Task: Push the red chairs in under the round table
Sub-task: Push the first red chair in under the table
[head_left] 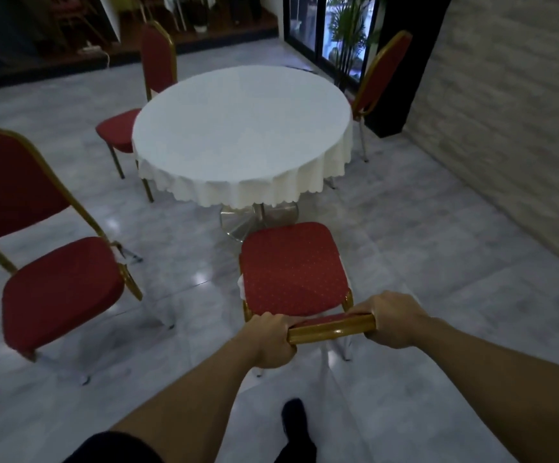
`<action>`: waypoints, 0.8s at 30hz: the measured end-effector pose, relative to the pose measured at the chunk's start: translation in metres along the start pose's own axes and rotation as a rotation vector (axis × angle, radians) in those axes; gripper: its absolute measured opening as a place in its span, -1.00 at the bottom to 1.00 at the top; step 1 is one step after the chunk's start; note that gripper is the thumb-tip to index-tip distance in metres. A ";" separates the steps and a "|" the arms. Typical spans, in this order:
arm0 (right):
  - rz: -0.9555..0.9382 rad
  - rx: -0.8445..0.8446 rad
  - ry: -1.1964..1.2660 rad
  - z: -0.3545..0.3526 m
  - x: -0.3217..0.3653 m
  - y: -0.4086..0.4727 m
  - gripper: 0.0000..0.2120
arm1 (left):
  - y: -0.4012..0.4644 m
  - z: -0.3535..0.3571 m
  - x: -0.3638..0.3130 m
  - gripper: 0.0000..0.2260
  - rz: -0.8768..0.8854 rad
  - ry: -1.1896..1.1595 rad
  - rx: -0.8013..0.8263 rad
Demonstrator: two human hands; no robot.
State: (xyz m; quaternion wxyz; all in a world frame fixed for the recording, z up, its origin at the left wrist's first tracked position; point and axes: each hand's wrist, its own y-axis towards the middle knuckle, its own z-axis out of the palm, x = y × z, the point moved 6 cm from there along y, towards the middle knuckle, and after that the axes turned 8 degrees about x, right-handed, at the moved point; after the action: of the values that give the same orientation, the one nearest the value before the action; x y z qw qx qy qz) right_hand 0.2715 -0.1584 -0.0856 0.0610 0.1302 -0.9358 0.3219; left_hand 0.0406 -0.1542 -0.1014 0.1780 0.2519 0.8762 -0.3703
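The round table [241, 128] stands ahead of us under its white cloth [248, 192], with the red chair [293, 265] we steer still short of it, seat facing in. Our left hand [271, 340] and right hand [393, 320] are clamped on its gold top rail [331, 329]. Pushed off-line, its legs could strike the table's metal base [254, 218], which the cloth mostly hides.

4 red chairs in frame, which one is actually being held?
The nearest chair, straight in front of the table: left hand and right hand grip its gold top rail. The other three are untouched.
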 end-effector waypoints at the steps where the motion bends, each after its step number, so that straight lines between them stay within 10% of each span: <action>1: -0.007 0.001 -0.005 -0.010 -0.006 0.013 -0.63 | 0.012 -0.009 0.004 -0.55 -0.003 -0.011 -0.014; 24: -0.099 0.003 -0.046 -0.189 -0.081 0.238 -0.75 | 0.180 -0.202 0.079 -0.49 -0.082 -0.169 -0.036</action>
State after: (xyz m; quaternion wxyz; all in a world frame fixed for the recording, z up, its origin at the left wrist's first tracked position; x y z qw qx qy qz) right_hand 0.2872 0.1554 -0.0932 0.0553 0.1839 -0.9288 0.3170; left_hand 0.0549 0.1273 -0.1074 0.2404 0.1804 0.8742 -0.3813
